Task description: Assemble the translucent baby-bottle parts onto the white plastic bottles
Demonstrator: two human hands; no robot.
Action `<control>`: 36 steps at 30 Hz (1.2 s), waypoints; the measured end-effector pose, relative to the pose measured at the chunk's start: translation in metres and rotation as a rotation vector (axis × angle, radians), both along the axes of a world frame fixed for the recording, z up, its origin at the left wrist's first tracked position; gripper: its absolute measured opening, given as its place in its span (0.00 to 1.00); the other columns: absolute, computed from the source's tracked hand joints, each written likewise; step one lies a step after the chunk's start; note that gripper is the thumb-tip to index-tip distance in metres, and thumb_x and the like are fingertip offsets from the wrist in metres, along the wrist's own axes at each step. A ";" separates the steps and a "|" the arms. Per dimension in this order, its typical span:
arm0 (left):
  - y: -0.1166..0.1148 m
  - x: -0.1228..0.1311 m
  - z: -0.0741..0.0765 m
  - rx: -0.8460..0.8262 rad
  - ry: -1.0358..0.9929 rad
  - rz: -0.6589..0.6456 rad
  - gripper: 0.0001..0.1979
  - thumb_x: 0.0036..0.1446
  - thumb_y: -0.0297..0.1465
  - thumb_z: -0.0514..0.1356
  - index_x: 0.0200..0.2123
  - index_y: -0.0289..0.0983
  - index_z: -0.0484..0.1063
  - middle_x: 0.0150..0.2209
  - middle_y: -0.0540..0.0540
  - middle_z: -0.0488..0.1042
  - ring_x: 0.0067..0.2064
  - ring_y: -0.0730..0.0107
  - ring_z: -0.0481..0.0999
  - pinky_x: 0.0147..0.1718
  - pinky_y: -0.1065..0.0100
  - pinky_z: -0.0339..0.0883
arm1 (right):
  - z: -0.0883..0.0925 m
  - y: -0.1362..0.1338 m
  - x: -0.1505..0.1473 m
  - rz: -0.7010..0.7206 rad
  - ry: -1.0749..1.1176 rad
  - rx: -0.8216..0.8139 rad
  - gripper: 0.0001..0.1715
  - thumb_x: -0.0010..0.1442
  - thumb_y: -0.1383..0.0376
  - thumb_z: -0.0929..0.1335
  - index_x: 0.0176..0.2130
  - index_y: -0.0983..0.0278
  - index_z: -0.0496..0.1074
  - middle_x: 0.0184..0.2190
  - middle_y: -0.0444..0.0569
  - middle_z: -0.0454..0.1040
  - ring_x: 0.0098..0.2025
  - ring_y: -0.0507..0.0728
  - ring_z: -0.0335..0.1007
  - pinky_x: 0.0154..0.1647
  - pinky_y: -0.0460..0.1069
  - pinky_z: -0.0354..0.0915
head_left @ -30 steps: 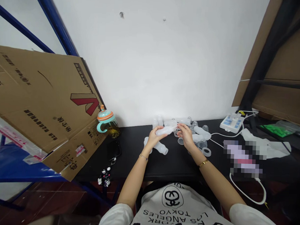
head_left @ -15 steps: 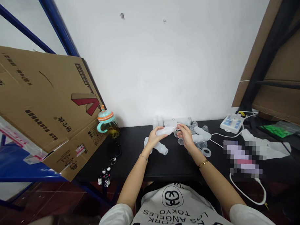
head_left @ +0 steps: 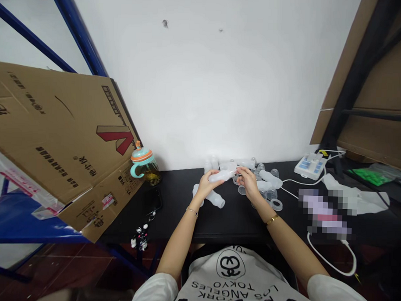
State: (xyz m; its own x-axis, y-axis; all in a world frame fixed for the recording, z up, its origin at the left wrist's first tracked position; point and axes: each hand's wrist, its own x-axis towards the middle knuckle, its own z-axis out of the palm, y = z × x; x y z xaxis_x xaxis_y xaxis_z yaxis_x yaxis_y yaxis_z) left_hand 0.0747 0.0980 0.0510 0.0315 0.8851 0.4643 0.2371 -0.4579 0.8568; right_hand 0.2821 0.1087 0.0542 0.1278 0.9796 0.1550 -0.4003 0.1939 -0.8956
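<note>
My left hand (head_left: pixel 206 186) is closed round a translucent plastic bottle (head_left: pixel 221 176), held lying sideways above the black table (head_left: pixel 181 211). My right hand (head_left: pixel 248 182) pinches at the bottle's neck end, fingers together on a small clear piece I cannot make out. Another translucent bottle (head_left: pixel 215 198) lies on the table just under my left hand. Several more clear bottles and caps (head_left: pixel 268 179) are scattered behind and to the right of my hands, with a clear ring (head_left: pixel 276 204) beside my right wrist.
A large cardboard box (head_left: pixel 56 141) juts over the table's left side on a blue rack. A teal-and-orange cup (head_left: pixel 144 164), a black phone (head_left: pixel 152 200) and a keychain (head_left: pixel 140 236) lie left. A white power strip (head_left: pixel 310 165), cables and plastic bags sit right.
Nothing has visibly changed; both hands stay on the bottle in the same place.
</note>
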 end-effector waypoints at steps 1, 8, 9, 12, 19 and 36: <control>0.000 0.000 0.000 0.000 0.012 -0.004 0.24 0.46 0.41 0.74 0.45 0.38 0.79 0.47 0.41 0.79 0.50 0.53 0.78 0.54 0.53 0.70 | 0.000 0.000 0.000 0.002 -0.003 -0.003 0.22 0.48 0.53 0.77 0.38 0.63 0.76 0.34 0.46 0.77 0.20 0.47 0.67 0.15 0.42 0.62; -0.003 0.000 0.006 -0.009 0.052 -0.005 0.23 0.46 0.39 0.74 0.46 0.38 0.78 0.49 0.42 0.79 0.52 0.49 0.77 0.54 0.52 0.69 | 0.001 -0.001 0.000 0.010 -0.012 -0.011 0.19 0.49 0.54 0.77 0.37 0.63 0.77 0.34 0.47 0.77 0.20 0.47 0.67 0.15 0.42 0.62; -0.004 0.000 0.007 -0.011 0.059 -0.001 0.23 0.46 0.39 0.74 0.46 0.39 0.78 0.49 0.42 0.79 0.52 0.49 0.76 0.55 0.52 0.69 | 0.001 -0.001 0.000 0.013 -0.013 -0.011 0.19 0.49 0.54 0.77 0.37 0.63 0.77 0.33 0.47 0.77 0.20 0.47 0.67 0.15 0.42 0.62; -0.006 0.000 0.009 -0.017 0.075 -0.002 0.23 0.46 0.38 0.74 0.46 0.38 0.78 0.49 0.42 0.79 0.52 0.48 0.76 0.55 0.52 0.68 | 0.000 -0.001 0.000 0.024 -0.018 -0.015 0.19 0.49 0.55 0.77 0.37 0.63 0.76 0.33 0.46 0.77 0.20 0.47 0.67 0.15 0.42 0.62; -0.008 0.001 0.012 -0.017 0.074 -0.011 0.25 0.45 0.40 0.75 0.46 0.37 0.77 0.49 0.42 0.79 0.52 0.46 0.76 0.55 0.51 0.67 | 0.001 -0.002 0.000 0.041 -0.028 -0.012 0.19 0.49 0.54 0.77 0.37 0.63 0.76 0.32 0.45 0.76 0.20 0.47 0.67 0.16 0.42 0.62; -0.008 0.001 0.011 -0.026 0.072 -0.019 0.24 0.46 0.40 0.74 0.46 0.37 0.77 0.48 0.42 0.78 0.51 0.49 0.76 0.55 0.53 0.67 | -0.002 0.000 0.002 0.043 -0.038 0.003 0.20 0.49 0.53 0.77 0.37 0.63 0.76 0.33 0.46 0.76 0.20 0.47 0.67 0.15 0.41 0.62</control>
State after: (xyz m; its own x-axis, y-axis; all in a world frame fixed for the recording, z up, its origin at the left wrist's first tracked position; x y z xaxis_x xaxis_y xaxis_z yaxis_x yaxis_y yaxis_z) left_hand 0.0753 0.0899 0.0620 0.0808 0.8958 0.4370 0.2898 -0.4406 0.8496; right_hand 0.2837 0.1083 0.0525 0.0795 0.9836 0.1618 -0.3742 0.1799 -0.9097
